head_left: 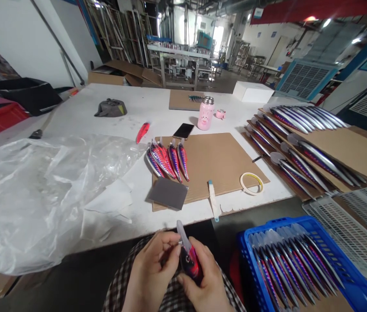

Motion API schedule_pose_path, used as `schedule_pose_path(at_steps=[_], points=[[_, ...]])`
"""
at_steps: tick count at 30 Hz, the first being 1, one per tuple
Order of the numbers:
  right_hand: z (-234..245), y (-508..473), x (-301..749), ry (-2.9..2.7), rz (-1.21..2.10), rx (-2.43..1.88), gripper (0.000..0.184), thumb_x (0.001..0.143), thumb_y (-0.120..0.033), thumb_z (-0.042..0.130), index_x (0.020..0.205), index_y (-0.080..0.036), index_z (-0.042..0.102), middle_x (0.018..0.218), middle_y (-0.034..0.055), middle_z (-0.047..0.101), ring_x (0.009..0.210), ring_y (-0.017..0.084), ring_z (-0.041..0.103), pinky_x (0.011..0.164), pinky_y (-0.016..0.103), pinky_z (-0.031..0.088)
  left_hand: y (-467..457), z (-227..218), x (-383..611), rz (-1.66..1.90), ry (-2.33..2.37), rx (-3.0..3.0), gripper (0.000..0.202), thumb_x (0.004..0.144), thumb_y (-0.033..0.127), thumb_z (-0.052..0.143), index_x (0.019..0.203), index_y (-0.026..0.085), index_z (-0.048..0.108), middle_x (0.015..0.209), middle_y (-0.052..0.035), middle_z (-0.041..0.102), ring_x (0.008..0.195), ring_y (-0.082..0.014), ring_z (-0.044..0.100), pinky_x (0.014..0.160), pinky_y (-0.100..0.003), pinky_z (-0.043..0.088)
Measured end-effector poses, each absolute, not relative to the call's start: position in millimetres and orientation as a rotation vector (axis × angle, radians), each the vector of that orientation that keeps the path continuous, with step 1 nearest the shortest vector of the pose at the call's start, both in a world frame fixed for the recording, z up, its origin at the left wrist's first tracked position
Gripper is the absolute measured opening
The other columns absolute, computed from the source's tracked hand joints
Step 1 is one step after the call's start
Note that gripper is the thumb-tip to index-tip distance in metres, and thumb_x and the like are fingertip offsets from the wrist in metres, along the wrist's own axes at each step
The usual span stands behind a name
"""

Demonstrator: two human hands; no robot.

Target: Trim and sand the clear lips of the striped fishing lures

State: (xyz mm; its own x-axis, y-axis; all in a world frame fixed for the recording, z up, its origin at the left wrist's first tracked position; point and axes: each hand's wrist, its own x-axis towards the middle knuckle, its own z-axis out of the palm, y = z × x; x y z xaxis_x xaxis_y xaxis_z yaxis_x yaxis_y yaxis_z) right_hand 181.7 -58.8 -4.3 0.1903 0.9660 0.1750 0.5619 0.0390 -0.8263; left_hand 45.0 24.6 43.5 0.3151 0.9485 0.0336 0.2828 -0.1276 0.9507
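Note:
Over my lap, my right hand (207, 275) is wrapped round a fishing lure (190, 261), red and dark with an eye and a clear lip pointing up. My left hand (157, 266) is closed in a pinch at the lure's nose, beside the lip; the fingers hide exactly what they grip there. On the table ahead, several finished-looking lures (167, 160) in red and purple lie on a cardboard sheet (217, 160). Closer to me are a dark grey sanding sheet (169, 193), a strip of tape-wrapped tool (213, 200) and a tape roll (251, 183).
At my right, a blue basket (277, 223) holds a row of lures. Stacked cardboard layers (365, 149) carry more. A pink bottle (205, 113), a phone (183, 131) and a lone red lure (143, 132) stand or lie farther back. Plastic sheeting (47, 190) covers the table's left.

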Motion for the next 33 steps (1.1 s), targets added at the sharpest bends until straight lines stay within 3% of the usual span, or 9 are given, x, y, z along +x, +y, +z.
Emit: schedule_pose_path(at_steps=[10,25,33], points=[[-1,-57,183,-1.482,0.706,-1.667,0.075,0.066,-0.007,0.065,0.135,-0.024,0.044,0.13,0.0077,0.059,0.119,0.027,0.055,0.103,0.047,0.044,24,41,44,0.864,1.145,1.657,0.009,0.082,0.026,0.058,0.091,0.025,0.061,0.08,0.0008,0.068,0.075,-0.0164,0.069,0.069,-0.022,0.055],[30,-51,183,-1.414,0.89,-1.653,0.071,0.061,-0.006,0.068,0.129,-0.019,0.053,0.126,0.0074,0.062,0.118,0.026,0.055,0.104,0.041,0.042,30,37,33,0.802,1.035,1.572,0.005,0.084,0.028,0.059,0.087,0.025,0.061,0.078,0.0024,0.067,0.073,-0.0141,0.065,0.067,-0.02,0.051],[25,-50,182,-1.412,0.883,-1.651,0.072,0.059,-0.003,0.066,0.128,-0.021,0.053,0.126,0.0062,0.062,0.117,0.026,0.056,0.103,0.042,0.043,32,56,39,1.049,1.024,1.941,0.01,0.081,0.017,0.06,0.081,0.026,0.064,0.077,0.0042,0.061,0.072,-0.0105,0.062,0.067,-0.017,0.05]])
